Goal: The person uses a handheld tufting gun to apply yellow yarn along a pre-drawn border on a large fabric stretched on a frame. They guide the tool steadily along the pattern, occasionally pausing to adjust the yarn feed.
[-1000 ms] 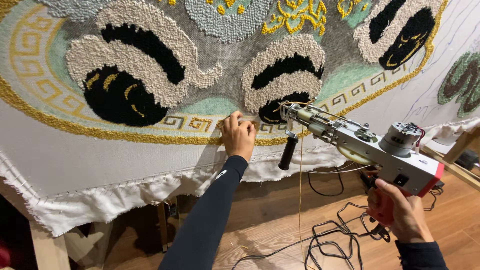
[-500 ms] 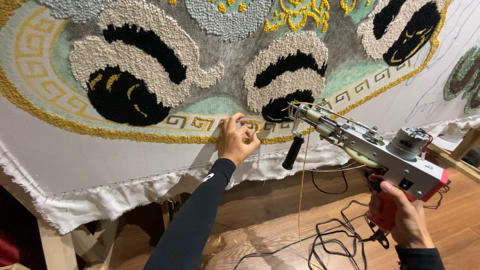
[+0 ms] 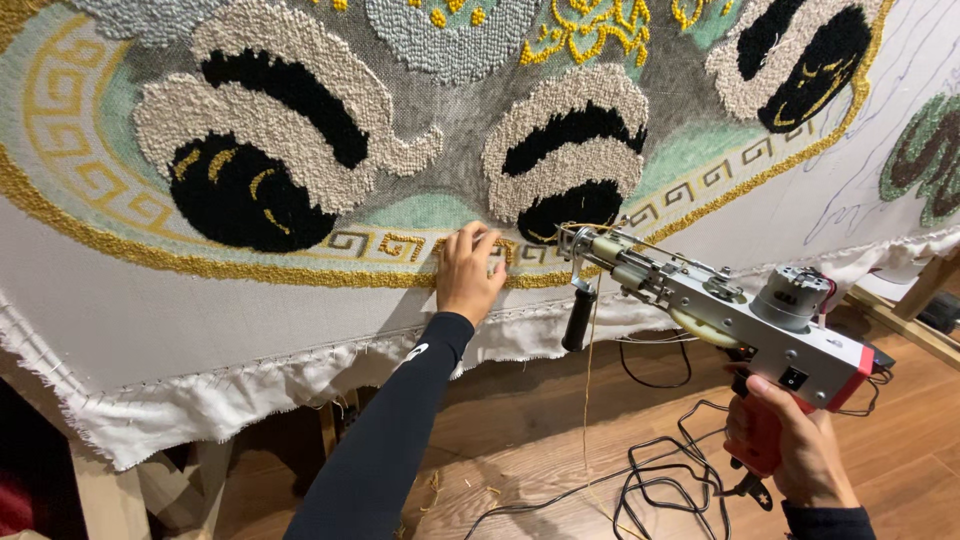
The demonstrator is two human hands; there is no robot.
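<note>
A large tufted rug cloth [image 3: 250,330] hangs stretched in front of me, with cream, black, mint and gold pile. My left hand [image 3: 468,275] rests against the cloth, its fingers spread on the gold key-pattern border [image 3: 390,245]. My right hand [image 3: 795,450] grips the red handle of a grey tufting gun [image 3: 720,315]. The gun's needle end [image 3: 575,240] points at the cloth just right of my left hand. A gold yarn strand [image 3: 588,400] hangs down from the gun.
Black cables [image 3: 660,480] lie coiled on the wooden floor [image 3: 540,420] below the gun. A wooden frame post [image 3: 100,490] stands at the lower left and another frame piece [image 3: 920,300] at the right. The cloth's frayed white edge [image 3: 230,400] hangs low.
My left hand has slid slightly left and up along the gold border, fingers spreading. The tufting gun has shifted a little, its needle end staying close to the cloth.
</note>
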